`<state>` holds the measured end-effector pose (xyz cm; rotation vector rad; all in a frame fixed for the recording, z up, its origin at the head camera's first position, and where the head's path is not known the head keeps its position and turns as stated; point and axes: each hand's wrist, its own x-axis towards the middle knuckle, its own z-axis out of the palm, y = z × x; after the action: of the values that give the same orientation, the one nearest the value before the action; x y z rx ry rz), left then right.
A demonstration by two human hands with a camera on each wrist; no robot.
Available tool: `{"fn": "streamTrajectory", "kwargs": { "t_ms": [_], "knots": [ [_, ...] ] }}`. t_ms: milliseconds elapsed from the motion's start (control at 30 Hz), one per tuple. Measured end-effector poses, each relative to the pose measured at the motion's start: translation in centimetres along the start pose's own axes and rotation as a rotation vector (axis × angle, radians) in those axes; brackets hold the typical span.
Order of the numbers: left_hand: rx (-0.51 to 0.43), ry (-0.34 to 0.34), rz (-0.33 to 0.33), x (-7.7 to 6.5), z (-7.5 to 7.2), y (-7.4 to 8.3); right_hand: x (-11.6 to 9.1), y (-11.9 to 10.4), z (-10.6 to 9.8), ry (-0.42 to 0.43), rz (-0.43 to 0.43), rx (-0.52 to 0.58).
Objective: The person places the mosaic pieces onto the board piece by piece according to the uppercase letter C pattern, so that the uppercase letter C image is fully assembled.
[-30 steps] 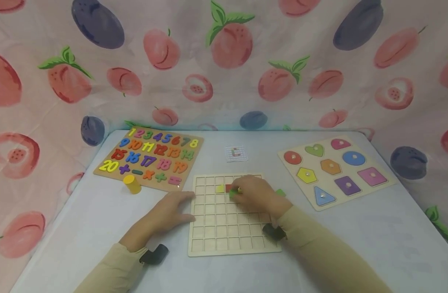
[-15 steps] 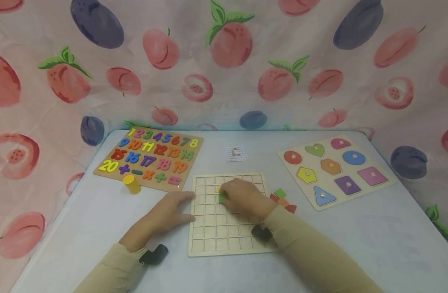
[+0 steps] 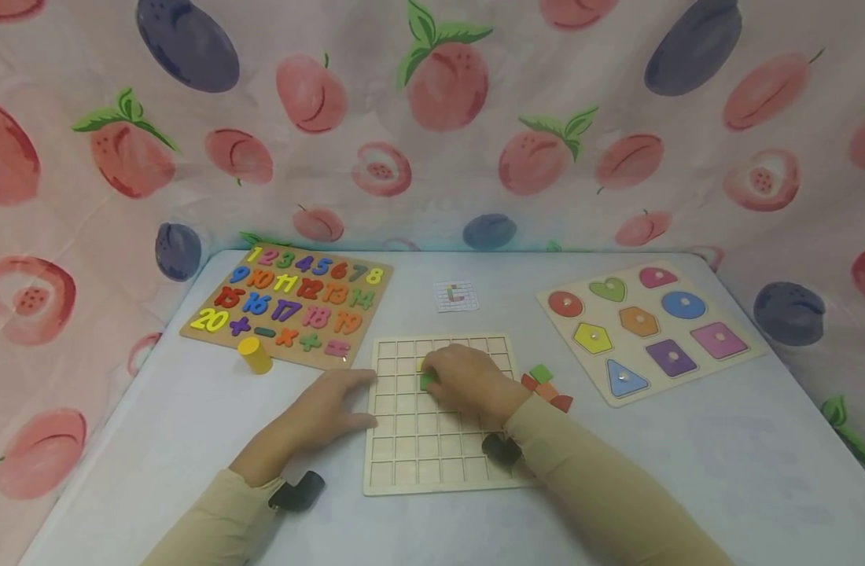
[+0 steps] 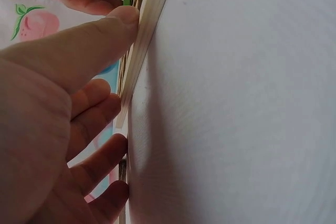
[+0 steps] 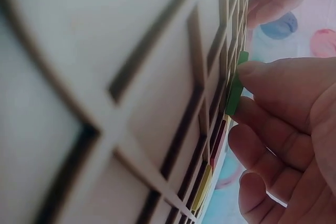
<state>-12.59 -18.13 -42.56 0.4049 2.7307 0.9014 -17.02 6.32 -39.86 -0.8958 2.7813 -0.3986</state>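
Note:
My right hand [image 3: 471,381] pinches a green square tile [image 5: 238,85] between thumb and index finger. It is over the upper part of a wooden grid board [image 3: 402,448], with the tile low against the grid lines. In the right wrist view, a red tile [image 5: 218,142] and a yellow tile [image 5: 202,187] sit in cells close to the green one. The right hand covers most of them in the head view. My left hand [image 3: 325,413] lies along the board's left side, fingers relaxed and spread, its thumb [image 4: 123,22] at the wooden edge.
Loose tiles, including an orange one [image 3: 546,391], lie right of the board. Behind it is a small patterned card [image 3: 456,296]. A number board [image 3: 298,306] and yellow cylinder [image 3: 255,356] stand left; a knobbed shape puzzle [image 3: 645,334] lies right.
My right hand has carried the green tile leftward across the grid, uncovering the loose tiles on the right. It has barely shifted in the last half second. The left hand has stayed put.

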Motion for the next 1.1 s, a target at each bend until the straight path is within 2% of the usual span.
{"fn": "streamTrajectory", "kwargs": {
  "t_ms": [367, 800, 1100],
  "knots": [
    [-0.003, -0.002, -0.024, -0.12, -0.06, -0.01, 0.35, 0.02, 0.16, -0.018, -0.003, -0.003],
    [0.000, -0.002, -0.015, -0.08, 0.00, -0.14, 0.49, 0.01, 0.17, -0.025, 0.003, 0.079],
    [0.002, -0.005, -0.014, -0.07, -0.02, -0.03, 0.74, 0.24, 0.13, -0.014, -0.033, 0.065]
  ]
}}
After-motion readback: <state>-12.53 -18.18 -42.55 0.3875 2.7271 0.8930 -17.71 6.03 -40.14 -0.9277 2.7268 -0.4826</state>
